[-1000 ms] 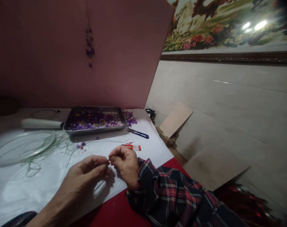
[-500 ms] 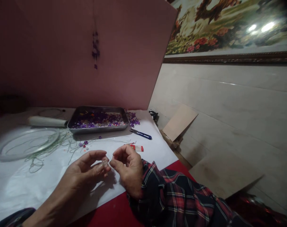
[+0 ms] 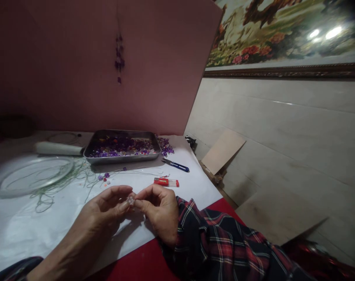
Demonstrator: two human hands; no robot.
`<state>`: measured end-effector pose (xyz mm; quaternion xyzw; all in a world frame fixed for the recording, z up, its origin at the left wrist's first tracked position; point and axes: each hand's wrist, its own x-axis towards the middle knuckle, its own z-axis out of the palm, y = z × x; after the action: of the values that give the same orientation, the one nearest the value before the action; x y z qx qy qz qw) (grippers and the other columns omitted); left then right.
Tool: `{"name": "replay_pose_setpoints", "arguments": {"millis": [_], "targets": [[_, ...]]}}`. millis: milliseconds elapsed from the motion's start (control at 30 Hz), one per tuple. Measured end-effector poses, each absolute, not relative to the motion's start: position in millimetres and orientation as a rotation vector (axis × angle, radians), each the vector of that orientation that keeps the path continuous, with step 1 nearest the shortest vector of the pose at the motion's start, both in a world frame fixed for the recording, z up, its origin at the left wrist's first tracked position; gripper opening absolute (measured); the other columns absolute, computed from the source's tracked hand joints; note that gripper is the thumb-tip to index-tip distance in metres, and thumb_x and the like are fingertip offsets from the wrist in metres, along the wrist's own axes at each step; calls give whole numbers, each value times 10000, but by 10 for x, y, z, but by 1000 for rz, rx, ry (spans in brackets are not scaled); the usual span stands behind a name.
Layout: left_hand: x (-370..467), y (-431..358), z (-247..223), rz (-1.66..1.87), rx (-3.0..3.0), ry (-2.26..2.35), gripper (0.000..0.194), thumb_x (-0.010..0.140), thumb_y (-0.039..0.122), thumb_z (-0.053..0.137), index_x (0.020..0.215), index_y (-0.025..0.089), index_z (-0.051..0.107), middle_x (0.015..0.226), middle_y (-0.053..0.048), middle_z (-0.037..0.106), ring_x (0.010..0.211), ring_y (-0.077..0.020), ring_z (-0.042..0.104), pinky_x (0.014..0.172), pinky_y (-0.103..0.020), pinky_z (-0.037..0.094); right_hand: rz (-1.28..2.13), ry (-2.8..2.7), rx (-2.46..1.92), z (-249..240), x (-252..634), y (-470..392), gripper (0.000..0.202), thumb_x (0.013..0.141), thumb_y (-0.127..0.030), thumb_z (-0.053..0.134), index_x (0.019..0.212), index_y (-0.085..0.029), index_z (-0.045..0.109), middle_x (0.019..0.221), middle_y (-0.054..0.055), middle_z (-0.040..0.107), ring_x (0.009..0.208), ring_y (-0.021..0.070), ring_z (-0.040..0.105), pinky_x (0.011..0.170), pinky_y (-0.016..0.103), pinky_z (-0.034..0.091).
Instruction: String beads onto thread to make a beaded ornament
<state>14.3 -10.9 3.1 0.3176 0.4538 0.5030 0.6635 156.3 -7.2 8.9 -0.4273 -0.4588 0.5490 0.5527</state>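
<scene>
Between the fingertips of both hands is a small clear bead (image 3: 131, 200), faceted or flower-like in shape. My left hand (image 3: 105, 210) pinches it between thumb and fingers. From the right side, my right hand (image 3: 158, 210) is closed in a pinch with its fingertips against the bead; a thread or other tiny thing between them is too small to make out. Just beyond the right hand lies a red lighter (image 3: 166, 182). Blue thread snips (image 3: 176, 165) rest farther back. A few loose purple beads (image 3: 106, 175) lie beyond the left hand.
A metal tray (image 3: 123, 159) of purple and clear beads stands at the back, with more beads (image 3: 166, 147) heaped at its right. Tangled green cord (image 3: 60, 181), a clear coil (image 3: 1, 191) and a pale roll (image 3: 58, 149) lie left. A purple bead strand (image 3: 118, 58) hangs behind.
My right hand has moved left, its fingertips closing the small gap to the bead in my left hand. The lighter shows more fully now. The view has shifted slightly.
</scene>
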Motion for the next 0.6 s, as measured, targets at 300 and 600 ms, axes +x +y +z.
{"name": "replay_pose_setpoints", "arguments": {"millis": [300,600], "targets": [[174,-110,62,1159,721,1031,411,587,201,866,939,208,652,822,-45,757,742,-209,709,665,-285,551,1234,-1157,-1159,100,1568,-94,104,642,-116,715,625,-161,623,558,-41,602,535,103,522,542,236,393],[166,-117,76,1201,736,1075,405,550,216,881,898,190,675,777,-42,762,658,-174,692,590,-237,545,1248,-1210,-1249,133,1564,-113,172,682,-236,723,606,-153,594,513,-53,533,490,79,432,477,218,311]]}}
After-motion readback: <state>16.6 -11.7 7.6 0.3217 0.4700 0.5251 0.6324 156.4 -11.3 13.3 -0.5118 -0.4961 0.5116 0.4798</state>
